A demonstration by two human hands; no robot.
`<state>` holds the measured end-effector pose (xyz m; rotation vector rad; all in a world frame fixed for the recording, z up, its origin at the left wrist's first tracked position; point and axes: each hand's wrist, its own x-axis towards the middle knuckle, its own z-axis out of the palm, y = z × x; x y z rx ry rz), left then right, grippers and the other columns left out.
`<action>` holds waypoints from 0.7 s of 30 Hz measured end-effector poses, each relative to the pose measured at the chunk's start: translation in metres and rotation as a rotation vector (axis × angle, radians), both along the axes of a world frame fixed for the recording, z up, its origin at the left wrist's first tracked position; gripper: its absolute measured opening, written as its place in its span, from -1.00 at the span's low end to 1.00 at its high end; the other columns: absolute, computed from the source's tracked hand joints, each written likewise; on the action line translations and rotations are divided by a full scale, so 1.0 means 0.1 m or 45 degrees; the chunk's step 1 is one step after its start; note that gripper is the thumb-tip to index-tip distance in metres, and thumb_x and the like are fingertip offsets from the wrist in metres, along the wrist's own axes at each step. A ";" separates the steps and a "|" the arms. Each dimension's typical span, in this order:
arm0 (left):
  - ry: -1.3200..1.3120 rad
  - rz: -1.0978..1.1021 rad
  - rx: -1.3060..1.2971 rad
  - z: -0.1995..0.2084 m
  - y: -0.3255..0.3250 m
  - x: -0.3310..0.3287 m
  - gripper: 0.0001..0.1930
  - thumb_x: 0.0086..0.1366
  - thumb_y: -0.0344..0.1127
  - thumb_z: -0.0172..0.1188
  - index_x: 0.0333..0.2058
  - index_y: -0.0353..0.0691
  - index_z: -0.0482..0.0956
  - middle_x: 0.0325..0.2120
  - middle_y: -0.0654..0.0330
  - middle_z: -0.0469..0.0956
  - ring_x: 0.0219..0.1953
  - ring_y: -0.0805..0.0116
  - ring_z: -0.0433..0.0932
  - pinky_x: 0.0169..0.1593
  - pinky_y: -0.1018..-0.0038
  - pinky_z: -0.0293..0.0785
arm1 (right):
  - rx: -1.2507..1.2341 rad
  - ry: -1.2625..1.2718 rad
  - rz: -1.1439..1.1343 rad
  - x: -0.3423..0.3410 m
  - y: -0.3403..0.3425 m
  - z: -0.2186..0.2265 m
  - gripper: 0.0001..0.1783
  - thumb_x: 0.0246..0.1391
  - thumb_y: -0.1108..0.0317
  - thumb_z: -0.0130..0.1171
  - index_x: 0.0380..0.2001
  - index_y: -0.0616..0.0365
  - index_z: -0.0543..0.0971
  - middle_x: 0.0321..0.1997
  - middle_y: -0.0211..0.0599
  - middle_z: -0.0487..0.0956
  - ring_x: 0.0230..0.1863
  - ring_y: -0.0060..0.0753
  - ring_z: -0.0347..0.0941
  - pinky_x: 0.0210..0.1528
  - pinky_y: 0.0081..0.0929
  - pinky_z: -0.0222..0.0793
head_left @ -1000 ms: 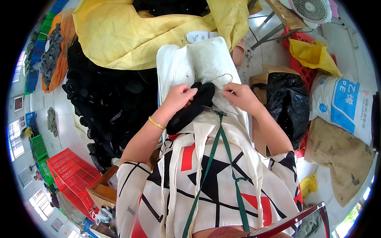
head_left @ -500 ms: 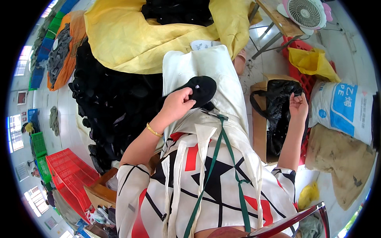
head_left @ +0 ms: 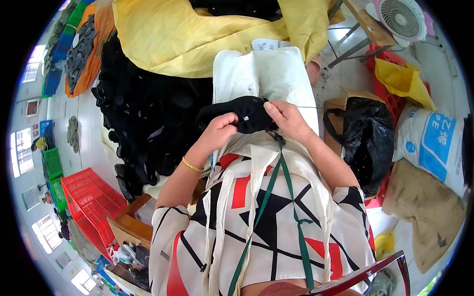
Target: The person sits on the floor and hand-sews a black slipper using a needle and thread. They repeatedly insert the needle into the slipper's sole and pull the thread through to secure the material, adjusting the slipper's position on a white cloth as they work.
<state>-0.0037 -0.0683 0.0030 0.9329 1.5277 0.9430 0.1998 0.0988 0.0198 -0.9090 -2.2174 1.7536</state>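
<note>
Over my lap, both hands hold a black cloth piece with a small white mark on it; its exact kind I cannot make out. My left hand, with a gold bracelet at the wrist, pinches its near left edge. My right hand grips the right end, thumb on top. Below it, a green cord around my neck carries a small dark metal item, partly covered. A white cloth covers my legs. To my left lies a large heap of similar black pieces.
A yellow sack with more black pieces lies ahead. On the right stand a box with a black plastic bag, a white printed sack, and a fan on a wooden table. A red crate is at left.
My right hand has come from the black plastic bag on the right to the black cloth piece and grips it. The cloth, earlier rounded in my left hand, is now stretched between both hands.
</note>
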 end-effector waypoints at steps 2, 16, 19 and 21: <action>-0.318 0.199 0.047 -0.02 -0.03 0.03 -0.90 0.14 -0.43 0.22 -0.42 -0.29 0.47 -0.51 0.33 0.48 -0.38 0.56 0.39 -0.28 0.45 0.40 | 0.174 0.077 0.010 -0.06 -0.01 -0.01 -0.63 0.35 0.15 0.03 -0.30 0.31 0.54 -0.44 -0.04 0.52 -0.39 -0.22 0.45 -0.26 -0.30 0.37; 0.694 0.438 0.189 -0.05 0.00 0.22 -0.68 -0.02 -0.11 0.27 -0.46 -0.30 0.55 -0.49 -0.09 0.57 -0.36 -0.15 0.57 -0.32 0.08 0.47 | 0.734 0.274 0.347 -0.64 -0.01 0.33 -0.83 0.17 0.37 0.22 -0.32 0.29 0.57 -0.37 -0.17 0.55 -0.41 -0.25 0.47 -0.31 -0.32 0.38; 0.655 0.343 0.120 0.01 -0.03 0.23 -0.70 -0.02 -0.15 0.25 -0.46 -0.30 0.53 -0.50 -0.08 0.57 -0.38 -0.15 0.56 -0.33 0.08 0.47 | 0.630 0.150 0.556 -0.79 -0.16 0.31 -0.82 0.11 0.38 0.28 -0.36 0.29 0.56 -0.41 -0.16 0.53 -0.43 -0.23 0.48 -0.34 -0.33 0.38; 0.636 0.307 0.116 -0.03 -0.08 0.24 -0.70 -0.02 -0.13 0.24 -0.46 -0.29 0.53 -0.50 -0.06 0.57 -0.37 -0.14 0.57 -0.33 0.09 0.46 | 0.794 0.216 0.615 -0.84 -0.20 0.19 -0.82 0.09 0.38 0.30 -0.43 0.24 0.54 -0.48 -0.15 0.52 -0.43 -0.13 0.46 -0.36 -0.25 0.36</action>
